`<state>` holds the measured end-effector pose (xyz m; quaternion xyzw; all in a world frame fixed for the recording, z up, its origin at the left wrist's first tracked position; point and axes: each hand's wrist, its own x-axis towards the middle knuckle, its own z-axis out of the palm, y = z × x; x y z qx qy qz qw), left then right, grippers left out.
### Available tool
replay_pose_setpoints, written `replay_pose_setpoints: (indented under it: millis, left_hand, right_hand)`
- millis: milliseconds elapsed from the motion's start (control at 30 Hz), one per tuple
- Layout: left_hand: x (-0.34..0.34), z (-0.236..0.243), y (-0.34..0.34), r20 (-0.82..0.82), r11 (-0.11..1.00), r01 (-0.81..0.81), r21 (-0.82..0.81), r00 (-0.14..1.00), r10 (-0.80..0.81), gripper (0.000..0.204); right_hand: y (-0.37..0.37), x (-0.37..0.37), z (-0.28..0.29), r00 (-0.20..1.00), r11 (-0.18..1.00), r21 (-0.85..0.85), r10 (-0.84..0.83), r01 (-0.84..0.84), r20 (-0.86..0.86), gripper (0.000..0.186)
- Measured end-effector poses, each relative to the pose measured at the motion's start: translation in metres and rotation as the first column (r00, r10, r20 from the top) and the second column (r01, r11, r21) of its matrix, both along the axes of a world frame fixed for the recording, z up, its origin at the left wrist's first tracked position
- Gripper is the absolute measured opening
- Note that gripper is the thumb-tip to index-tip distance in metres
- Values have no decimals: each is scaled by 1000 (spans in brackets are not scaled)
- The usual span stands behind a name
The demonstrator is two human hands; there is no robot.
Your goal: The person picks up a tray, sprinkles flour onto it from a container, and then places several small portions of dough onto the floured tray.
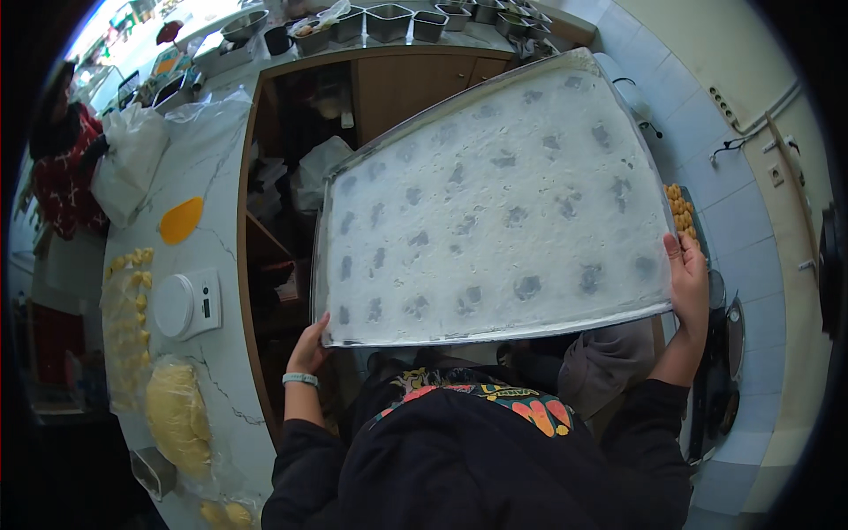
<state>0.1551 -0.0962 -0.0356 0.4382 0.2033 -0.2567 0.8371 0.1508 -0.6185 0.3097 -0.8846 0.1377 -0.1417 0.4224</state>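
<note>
One floured baking tray [495, 212], roughly thirty dark spots; left hand [309, 349], right hand [687, 278] each grasping tray edge.

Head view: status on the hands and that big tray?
Left hand and right hand grip opposite edges of the large floured metal baking tray, held over an open cabinet. White kitchen scale and yellow dough on the counter, left.

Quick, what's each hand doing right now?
Left hand: closed on the tray's near left corner.
Right hand: closed on the tray's right edge.
</note>
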Motion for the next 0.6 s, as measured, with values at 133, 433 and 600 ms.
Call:
replay_pose_setpoints:
  millis: [133, 433, 600]
  left_hand:
    - [6, -66, -69, -112, 999, 27, 24, 993, -24, 74]
    - [-4, -100, -106, -174, 923, -350, 158, 910, 375, 85]
    - [19, -32, -85, -188, 790, -379, 482, 836, 515, 78]
  right_hand:
    - [24, 12, 40, 997, 986, -147, 83, -82, -2, 38]
    - [13, 19, 29, 996, 955, -289, 82, -65, 46, 40]
    - [-66, 16, -65, 999, 946, -322, -35, 38, 15, 43]
